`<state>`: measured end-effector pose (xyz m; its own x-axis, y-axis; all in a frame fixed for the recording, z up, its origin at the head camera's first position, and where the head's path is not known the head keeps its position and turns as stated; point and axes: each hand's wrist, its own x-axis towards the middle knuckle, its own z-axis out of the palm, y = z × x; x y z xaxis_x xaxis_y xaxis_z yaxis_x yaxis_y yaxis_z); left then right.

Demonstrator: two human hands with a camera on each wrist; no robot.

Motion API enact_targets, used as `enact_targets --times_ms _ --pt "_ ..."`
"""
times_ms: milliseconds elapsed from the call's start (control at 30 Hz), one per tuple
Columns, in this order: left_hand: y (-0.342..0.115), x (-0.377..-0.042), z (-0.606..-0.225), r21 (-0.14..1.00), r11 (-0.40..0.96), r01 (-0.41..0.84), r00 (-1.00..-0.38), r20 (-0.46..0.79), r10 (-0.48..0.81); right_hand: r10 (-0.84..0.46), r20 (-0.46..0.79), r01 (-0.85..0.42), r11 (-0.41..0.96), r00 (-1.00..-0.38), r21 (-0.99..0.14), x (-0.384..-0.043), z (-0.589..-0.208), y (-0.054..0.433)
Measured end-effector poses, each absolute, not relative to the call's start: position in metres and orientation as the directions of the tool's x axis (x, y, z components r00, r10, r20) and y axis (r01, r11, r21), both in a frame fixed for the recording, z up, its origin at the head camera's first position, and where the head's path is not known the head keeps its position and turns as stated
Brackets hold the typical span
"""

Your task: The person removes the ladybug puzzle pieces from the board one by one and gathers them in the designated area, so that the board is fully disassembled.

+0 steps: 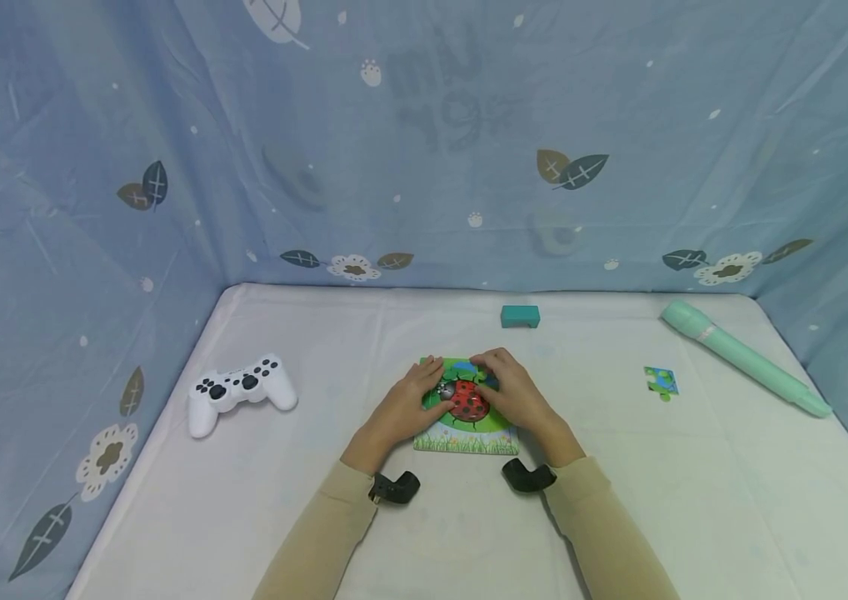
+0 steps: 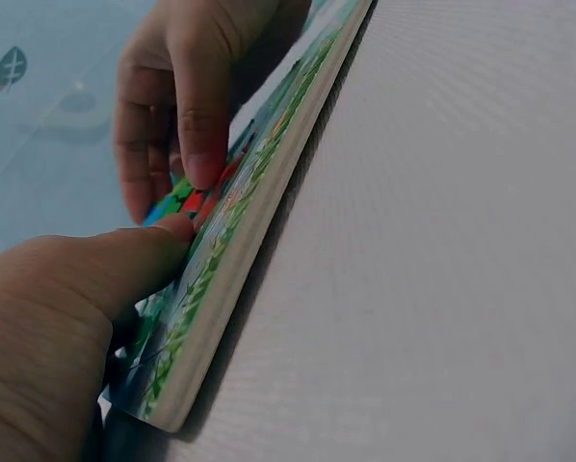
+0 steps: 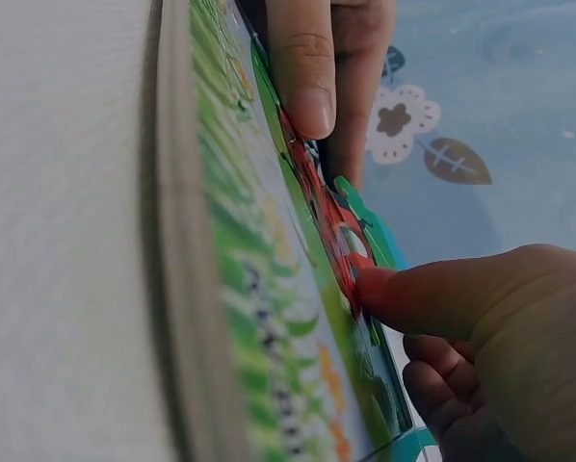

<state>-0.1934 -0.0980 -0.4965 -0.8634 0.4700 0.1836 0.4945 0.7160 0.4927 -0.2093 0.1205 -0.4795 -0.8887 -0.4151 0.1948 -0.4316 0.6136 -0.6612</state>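
Left hand [image 1: 409,403] touches ladybug puzzle [image 1: 466,442] — right hand [image 1: 517,397] pinches a piece [image 3: 359,241].

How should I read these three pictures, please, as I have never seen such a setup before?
There is no machine here: a person works with two bare hands. The widest picture comes from a camera on the head, looking forward and down; the other two come from cameras worn on each wrist, so they show the work close up.

On the white cloth lie a ladybug puzzle board, a white game controller, a teal block, a loose puzzle piece and a long green object.

The left hand rests on the board. The right hand seems to have another puzzle piece in its grip, tilted up from the board.
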Motion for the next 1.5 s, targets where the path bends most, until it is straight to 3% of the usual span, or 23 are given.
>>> enact_targets --times_ms 800,1500 --pt "-0.099 -0.192 -0.497 0.518 0.714 0.470 -0.871 0.143 0.469 -0.381 0.154 -0.380 0.640 -0.912 -0.668 -0.212 -0.469 0.148" --pt "-0.098 -0.194 -0.496 0.511 0.718 0.473 -0.871 0.148 0.468 -0.301 0.044 -0.255 0.709 -0.953 -0.658 -0.210 -0.459 0.268"
